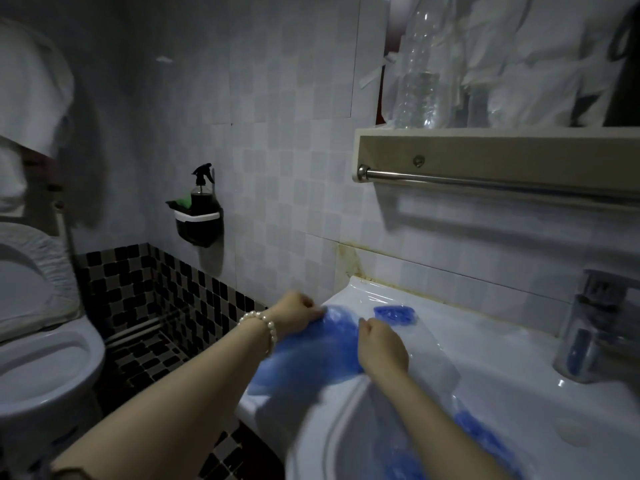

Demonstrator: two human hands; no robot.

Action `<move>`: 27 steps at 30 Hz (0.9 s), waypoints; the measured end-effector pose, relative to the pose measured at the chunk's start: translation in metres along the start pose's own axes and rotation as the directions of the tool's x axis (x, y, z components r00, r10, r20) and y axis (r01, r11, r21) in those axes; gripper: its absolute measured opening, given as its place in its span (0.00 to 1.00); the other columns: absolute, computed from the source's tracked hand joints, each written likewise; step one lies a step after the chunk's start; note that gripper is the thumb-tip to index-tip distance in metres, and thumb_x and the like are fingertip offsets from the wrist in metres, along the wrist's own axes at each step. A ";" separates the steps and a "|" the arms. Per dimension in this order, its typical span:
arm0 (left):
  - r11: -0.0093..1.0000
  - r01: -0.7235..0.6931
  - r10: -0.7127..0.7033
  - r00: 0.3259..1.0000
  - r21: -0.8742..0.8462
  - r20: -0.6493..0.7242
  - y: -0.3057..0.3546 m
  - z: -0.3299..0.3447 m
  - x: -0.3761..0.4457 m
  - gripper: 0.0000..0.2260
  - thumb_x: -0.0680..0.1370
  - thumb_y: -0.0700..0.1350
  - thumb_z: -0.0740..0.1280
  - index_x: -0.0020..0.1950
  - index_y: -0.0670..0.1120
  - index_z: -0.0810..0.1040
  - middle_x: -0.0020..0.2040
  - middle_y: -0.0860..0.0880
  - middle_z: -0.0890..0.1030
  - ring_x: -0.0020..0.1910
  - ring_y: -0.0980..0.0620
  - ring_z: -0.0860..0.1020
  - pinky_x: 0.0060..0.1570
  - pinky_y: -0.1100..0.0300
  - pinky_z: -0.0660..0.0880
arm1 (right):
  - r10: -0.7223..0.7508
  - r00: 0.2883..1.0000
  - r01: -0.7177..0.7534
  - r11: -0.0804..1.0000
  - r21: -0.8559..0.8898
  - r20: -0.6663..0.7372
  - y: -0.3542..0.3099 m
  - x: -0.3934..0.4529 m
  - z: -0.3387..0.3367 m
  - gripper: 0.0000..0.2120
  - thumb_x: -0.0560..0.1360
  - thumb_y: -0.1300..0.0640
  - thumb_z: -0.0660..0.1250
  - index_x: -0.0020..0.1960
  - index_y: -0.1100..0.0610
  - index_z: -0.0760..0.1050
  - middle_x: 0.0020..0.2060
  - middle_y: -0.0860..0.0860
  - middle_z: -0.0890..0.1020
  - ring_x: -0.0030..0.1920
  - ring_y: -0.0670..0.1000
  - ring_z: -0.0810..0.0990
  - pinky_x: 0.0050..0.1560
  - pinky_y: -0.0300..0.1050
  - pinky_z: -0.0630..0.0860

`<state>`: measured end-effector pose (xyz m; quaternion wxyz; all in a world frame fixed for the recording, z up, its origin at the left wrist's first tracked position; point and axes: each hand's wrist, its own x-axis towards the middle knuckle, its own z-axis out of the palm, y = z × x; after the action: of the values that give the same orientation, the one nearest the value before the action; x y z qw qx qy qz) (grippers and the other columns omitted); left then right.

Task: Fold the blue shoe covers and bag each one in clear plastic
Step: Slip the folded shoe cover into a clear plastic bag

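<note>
A blue shoe cover lies spread over the left rim of the white sink. My left hand, with a pearl bracelet on the wrist, pinches its far left edge. My right hand grips its right edge, fingers curled. Behind my right hand a small folded blue shoe cover sits on the sink ledge inside clear plastic. More blue shoe covers lie in the basin under my right forearm, blurred.
A chrome tap stands at the sink's right. Above it runs a shelf with a towel rail, holding a clear bottle. A toilet stands at left. A wall holder with a spray bottle hangs on the tiles.
</note>
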<state>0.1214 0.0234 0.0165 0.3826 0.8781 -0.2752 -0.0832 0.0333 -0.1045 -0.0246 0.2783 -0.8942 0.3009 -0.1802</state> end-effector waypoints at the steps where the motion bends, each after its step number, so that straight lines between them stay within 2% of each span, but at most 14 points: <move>1: 0.996 -0.093 0.091 0.991 -0.015 -0.099 0.006 -0.007 -0.003 0.15 0.78 0.44 0.66 0.31 0.43 0.72 0.29 0.50 0.69 0.31 0.55 0.66 0.28 0.67 0.62 | -0.004 0.999 0.015 0.966 0.258 -0.044 0.001 0.005 -0.002 0.14 0.82 0.54 0.53 0.52 0.59 0.75 0.48 0.58 0.79 0.52 0.60 0.77 0.54 0.48 0.71; 2: 0.977 -0.211 0.211 0.956 0.022 -0.205 0.012 -0.014 -0.006 0.13 0.77 0.43 0.67 0.32 0.43 0.74 0.29 0.50 0.71 0.32 0.55 0.67 0.28 0.70 0.62 | -0.011 0.994 0.062 0.875 0.480 -0.109 0.000 0.010 -0.006 0.11 0.81 0.58 0.55 0.48 0.58 0.75 0.44 0.57 0.78 0.48 0.59 0.77 0.51 0.47 0.72; 4: 0.862 -0.433 0.505 0.781 0.263 -0.368 0.018 -0.023 -0.019 0.07 0.76 0.42 0.68 0.38 0.42 0.78 0.33 0.49 0.76 0.33 0.54 0.70 0.31 0.72 0.63 | -0.040 0.965 0.212 0.705 0.677 -0.260 0.000 0.015 -0.018 0.08 0.77 0.66 0.59 0.49 0.55 0.74 0.47 0.54 0.78 0.48 0.55 0.76 0.50 0.48 0.74; 6: 0.689 -0.546 0.712 0.632 0.477 -0.306 0.013 -0.021 -0.037 0.09 0.76 0.46 0.64 0.41 0.43 0.79 0.36 0.49 0.79 0.33 0.52 0.74 0.36 0.69 0.66 | -0.165 0.926 0.364 0.637 0.680 -0.341 0.004 0.013 -0.032 0.18 0.70 0.67 0.62 0.57 0.53 0.73 0.53 0.49 0.75 0.50 0.49 0.75 0.50 0.43 0.76; 7: 0.639 -0.579 0.748 0.621 0.506 -0.234 0.004 -0.015 -0.046 0.11 0.76 0.48 0.62 0.41 0.44 0.80 0.37 0.49 0.80 0.34 0.52 0.76 0.37 0.65 0.70 | -0.262 0.903 0.427 0.643 0.636 -0.341 0.006 0.009 -0.038 0.23 0.66 0.65 0.62 0.60 0.52 0.71 0.55 0.46 0.73 0.51 0.45 0.74 0.49 0.37 0.75; 9: 0.605 -0.605 0.752 0.648 0.518 -0.121 -0.017 0.001 -0.060 0.12 0.76 0.49 0.61 0.40 0.45 0.80 0.38 0.50 0.80 0.36 0.51 0.77 0.38 0.58 0.73 | -0.479 0.836 0.547 0.678 0.492 -0.269 0.009 -0.002 -0.043 0.29 0.60 0.61 0.61 0.62 0.53 0.72 0.58 0.47 0.72 0.56 0.44 0.73 0.55 0.34 0.72; 11: 0.630 -0.599 0.712 0.700 0.495 -0.059 -0.038 0.017 -0.069 0.10 0.73 0.47 0.61 0.38 0.47 0.80 0.37 0.50 0.80 0.36 0.50 0.77 0.38 0.58 0.73 | -0.654 0.750 0.642 0.682 0.350 -0.101 0.014 -0.014 -0.036 0.28 0.60 0.60 0.61 0.61 0.55 0.75 0.61 0.49 0.72 0.61 0.44 0.71 0.63 0.33 0.67; 13: 0.720 -0.554 0.634 0.770 0.418 -0.073 -0.052 0.027 -0.076 0.10 0.69 0.47 0.60 0.37 0.48 0.80 0.36 0.51 0.81 0.35 0.50 0.78 0.37 0.60 0.71 | -0.744 0.667 0.717 0.654 0.242 0.037 0.017 -0.026 -0.025 0.25 0.62 0.57 0.64 0.59 0.56 0.78 0.60 0.50 0.74 0.60 0.42 0.71 0.61 0.27 0.64; 16: 0.810 -0.489 0.555 0.816 0.323 -0.159 -0.064 0.033 -0.078 0.15 0.69 0.53 0.59 0.39 0.47 0.82 0.39 0.50 0.83 0.38 0.50 0.80 0.40 0.58 0.73 | -0.846 0.530 0.841 0.533 0.092 0.054 0.028 -0.030 -0.006 0.24 0.63 0.44 0.69 0.55 0.56 0.81 0.54 0.51 0.81 0.56 0.45 0.75 0.60 0.29 0.65; 19: 0.827 -0.486 0.540 0.825 0.283 -0.163 -0.069 0.032 -0.078 0.17 0.69 0.55 0.59 0.40 0.46 0.83 0.40 0.51 0.83 0.39 0.52 0.80 0.42 0.57 0.74 | -0.824 0.566 0.824 0.567 0.018 0.026 0.032 -0.026 0.003 0.27 0.62 0.39 0.70 0.53 0.55 0.82 0.48 0.50 0.83 0.50 0.50 0.79 0.55 0.39 0.71; 22: 0.859 -0.432 0.492 0.845 0.276 -0.210 -0.066 0.031 -0.080 0.17 0.70 0.56 0.60 0.36 0.47 0.83 0.35 0.51 0.83 0.35 0.52 0.78 0.38 0.55 0.73 | -0.834 0.550 0.835 0.550 0.024 -0.043 0.033 -0.021 0.010 0.16 0.63 0.43 0.70 0.43 0.54 0.84 0.38 0.47 0.84 0.38 0.52 0.80 0.44 0.42 0.74; 23: 0.868 -0.401 0.471 0.852 0.292 -0.229 -0.064 0.030 -0.081 0.16 0.72 0.57 0.62 0.36 0.47 0.83 0.35 0.51 0.83 0.34 0.53 0.78 0.38 0.57 0.71 | -0.818 0.573 0.819 0.571 0.059 -0.039 0.033 -0.020 0.012 0.13 0.65 0.44 0.70 0.40 0.53 0.84 0.36 0.46 0.84 0.37 0.52 0.78 0.42 0.42 0.74; 26: 0.940 -0.253 0.303 0.928 0.228 -0.218 -0.056 0.024 -0.078 0.15 0.76 0.53 0.68 0.32 0.48 0.80 0.30 0.57 0.80 0.32 0.57 0.74 0.39 0.58 0.66 | -0.634 0.770 0.595 0.755 0.274 0.074 0.034 -0.011 0.010 0.06 0.71 0.53 0.72 0.36 0.51 0.83 0.32 0.43 0.80 0.40 0.51 0.75 0.45 0.45 0.72; 27: 0.966 -0.179 0.213 0.959 0.187 -0.185 -0.054 0.021 -0.075 0.18 0.77 0.52 0.67 0.28 0.48 0.75 0.25 0.58 0.76 0.29 0.59 0.71 0.38 0.58 0.64 | -0.573 0.807 0.511 0.798 0.318 0.142 0.033 -0.009 0.009 0.10 0.73 0.55 0.71 0.33 0.52 0.81 0.30 0.42 0.77 0.39 0.50 0.74 0.44 0.45 0.71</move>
<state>0.0740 0.0816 -0.0419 0.3398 0.8793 -0.3265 0.0691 0.0162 -0.1171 -0.0530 0.3645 -0.9120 -0.0309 -0.1857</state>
